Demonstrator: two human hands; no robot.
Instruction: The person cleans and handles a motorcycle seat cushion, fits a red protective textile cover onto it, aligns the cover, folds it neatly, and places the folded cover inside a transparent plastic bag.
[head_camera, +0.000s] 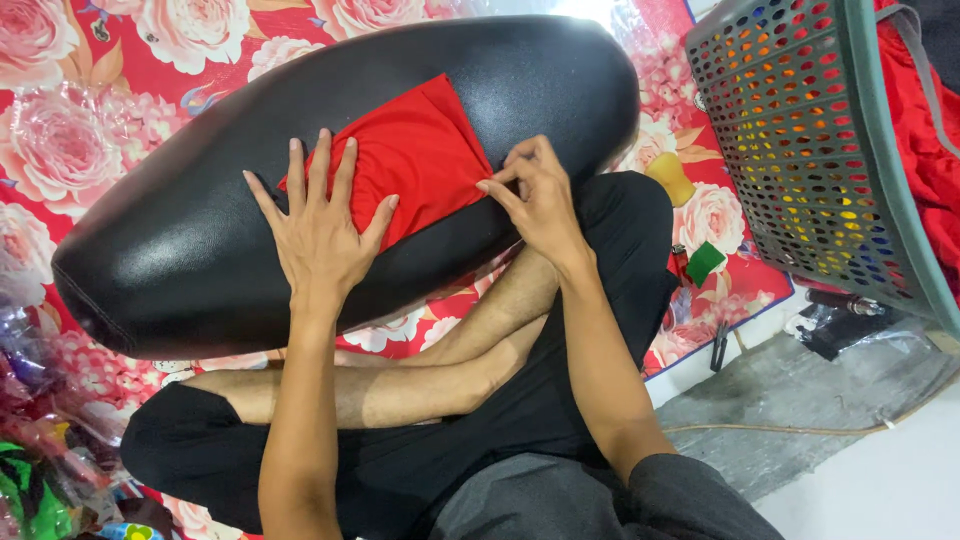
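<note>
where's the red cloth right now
In the head view, the red cloth lies centre frame on the black padded seat, with the left hand flat on it and the right hand pinching its edge.

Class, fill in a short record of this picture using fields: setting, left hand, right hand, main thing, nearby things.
Setting: a person sits cross-legged on a red floral mat, seen from above.
Left hand: left hand lies flat, fingers spread, on the red cloth.
Right hand: right hand pinches the cloth's right edge with its fingertips.
Main thing: the cloth lies on a long black padded seat resting across the mat.
Nearby things: a green perforated basket at upper right; a small green piece and a yellow piece on the mat.
</note>
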